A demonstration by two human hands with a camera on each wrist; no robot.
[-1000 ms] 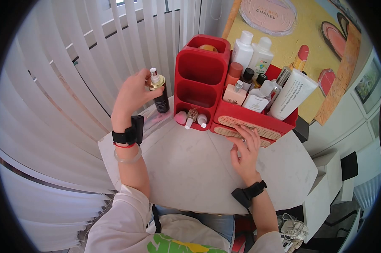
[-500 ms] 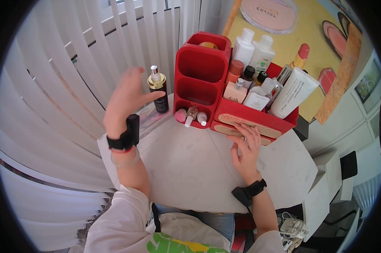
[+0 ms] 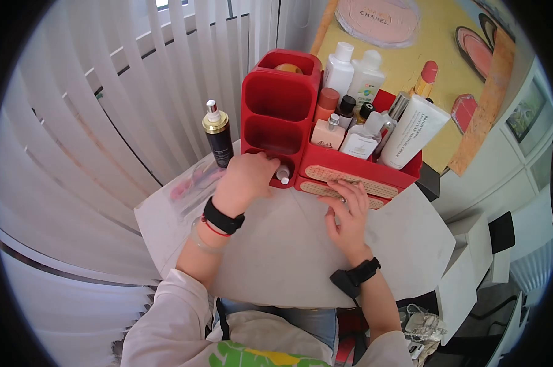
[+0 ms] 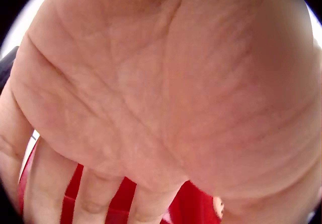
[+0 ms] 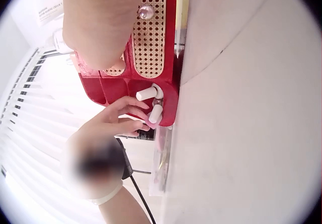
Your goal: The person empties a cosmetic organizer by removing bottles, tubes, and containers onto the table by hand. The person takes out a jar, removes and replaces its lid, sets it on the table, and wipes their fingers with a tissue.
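In the head view my left hand (image 3: 246,180) reaches into the lowest compartment of the red cosmetics organizer (image 3: 246,113), hiding part of it. The right wrist view shows its parted fingers right at a pink makeup sponge (image 5: 152,124), beside two small white-capped bottles (image 5: 147,94). The left wrist view is mostly palm, with red showing between the fingers. A black pump bottle (image 3: 219,139) with a gold collar stands upright left of the organizer. My right hand (image 3: 350,214) rests loosely with its fingertips at the woven drawer front (image 3: 374,183), holding nothing.
Bottles, a pink perfume bottle (image 3: 328,133) and a leaning white tube (image 3: 413,133) fill the organizer's right section. A clear flat case (image 3: 194,183) lies on the white table (image 3: 276,244) near the pump bottle. Vertical blinds (image 3: 105,153) hang at the left.
My left hand lets go of the pump bottle, leaving it standing, then moves right and down to the organizer's lowest compartment. The right hand stays at the drawer front.
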